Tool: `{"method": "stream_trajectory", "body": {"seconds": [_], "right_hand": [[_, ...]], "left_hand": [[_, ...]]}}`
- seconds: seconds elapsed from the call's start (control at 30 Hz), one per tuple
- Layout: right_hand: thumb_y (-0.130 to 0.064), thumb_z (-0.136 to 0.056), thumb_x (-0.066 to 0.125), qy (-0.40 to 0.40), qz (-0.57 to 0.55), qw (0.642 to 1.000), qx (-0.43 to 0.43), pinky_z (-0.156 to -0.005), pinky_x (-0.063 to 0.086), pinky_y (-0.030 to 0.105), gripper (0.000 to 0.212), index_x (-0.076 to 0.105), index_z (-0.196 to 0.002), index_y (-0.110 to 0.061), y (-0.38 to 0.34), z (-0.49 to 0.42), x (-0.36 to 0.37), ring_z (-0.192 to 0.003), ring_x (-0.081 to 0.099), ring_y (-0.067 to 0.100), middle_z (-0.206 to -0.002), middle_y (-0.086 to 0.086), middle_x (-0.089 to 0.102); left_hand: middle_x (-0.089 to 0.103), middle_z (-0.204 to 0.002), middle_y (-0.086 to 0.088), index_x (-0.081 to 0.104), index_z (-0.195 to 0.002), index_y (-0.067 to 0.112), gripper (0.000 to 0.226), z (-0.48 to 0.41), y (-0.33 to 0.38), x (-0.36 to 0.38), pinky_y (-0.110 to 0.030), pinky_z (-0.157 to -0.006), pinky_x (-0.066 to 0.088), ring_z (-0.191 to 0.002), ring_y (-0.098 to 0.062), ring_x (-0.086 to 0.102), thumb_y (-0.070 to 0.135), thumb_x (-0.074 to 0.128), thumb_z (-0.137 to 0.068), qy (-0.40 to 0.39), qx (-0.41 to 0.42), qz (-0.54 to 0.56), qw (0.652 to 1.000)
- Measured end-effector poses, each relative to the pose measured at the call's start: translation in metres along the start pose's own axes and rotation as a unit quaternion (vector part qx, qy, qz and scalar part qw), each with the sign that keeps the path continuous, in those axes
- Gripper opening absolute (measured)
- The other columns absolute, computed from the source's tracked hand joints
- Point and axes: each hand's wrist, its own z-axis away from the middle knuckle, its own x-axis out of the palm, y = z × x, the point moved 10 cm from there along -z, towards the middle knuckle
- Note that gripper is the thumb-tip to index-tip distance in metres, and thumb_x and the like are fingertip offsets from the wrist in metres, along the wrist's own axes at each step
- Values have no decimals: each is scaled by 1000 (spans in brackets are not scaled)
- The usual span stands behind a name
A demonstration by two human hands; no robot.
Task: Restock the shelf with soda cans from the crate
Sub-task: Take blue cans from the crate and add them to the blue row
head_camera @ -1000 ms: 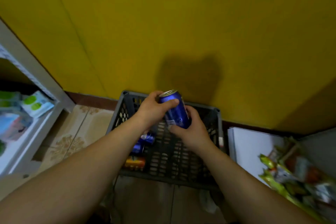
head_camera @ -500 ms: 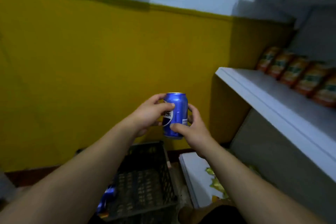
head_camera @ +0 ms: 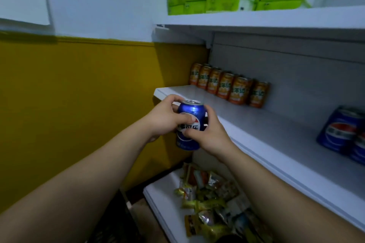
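One blue can (head_camera: 190, 124) is up from the crate (head_camera: 118, 223) and at the shelf's left front corner.
A second ago I held it low over the crate. Now my left hand (head_camera: 165, 119) and right hand (head_camera: 210, 134) grip it upright, fingers (head_camera: 174, 100) curled round it, just off the front edge of the shelf (head_camera: 256, 124). Bare shelf lies between the orange cans (head_camera: 227, 87) and the shelved blue cans (head_camera: 343, 130), so setting it down looks next.

Upright blue soda can (head_camera: 194, 111), aloft just before the left front edge of the white shelf (head_camera: 266, 128).
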Motion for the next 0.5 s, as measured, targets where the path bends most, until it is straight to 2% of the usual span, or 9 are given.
{"method": "stream_trajectory", "body": {"seconds": [0.13, 0.23, 0.3, 0.4, 0.5], "right_hand": [[-21, -72, 81, 66, 24, 998, 9, -89, 49, 30, 78, 36, -134, -34, 0, 18, -68, -102, 57, 5, -113, -15, 55], [-19, -73, 80, 118, 51, 991, 28, -85, 46, 26, 72, 34, -125, -41, 6, 43, -118, -95, 54, 0, -106, -23, 50], [-18, -74, 80, 158, 65, 984, 43, -86, 46, 28, 73, 35, -129, -38, 12, 65, -151, -92, 53, 0, -103, -23, 49], [-16, -74, 80, 216, 88, 970, 66, -83, 42, 25, 78, 35, -137, -28, 19, 100, -198, -90, 51, -2, -103, -20, 49], [-14, -75, 79, 262, 100, 956, 90, -85, 41, 26, 79, 35, -138, -26, 24, 136, -236, -91, 51, -1, -103, -19, 50]], "left_hand": [[58, -113, 5, 45, -125, 27, 57, -13, 24, 62, -29, -75, 53, -101, -16, 61, 20, 77, -78, -48, 44, -31, 997], [57, -121, 6, 46, -133, 27, 49, -14, 34, 114, -28, -78, 52, -105, -12, 58, 28, 65, -89, -113, 62, -29, 991], [56, -124, 5, 44, -137, 26, 45, -14, 34, 147, -26, -80, 49, -106, -10, 55, 36, 54, -94, -148, 59, -44, 986], [53, -136, 0, 45, -138, 21, 49, -18, 27, 194, -27, -91, 41, -118, -14, 52, 44, 48, -96, -178, 62, -130, 973], [46, -144, -1, 43, -141, 20, 54, -15, 17, 241, -24, -89, 37, -123, -16, 50, 46, 50, -94, -225, 86, -244, 939]]}}
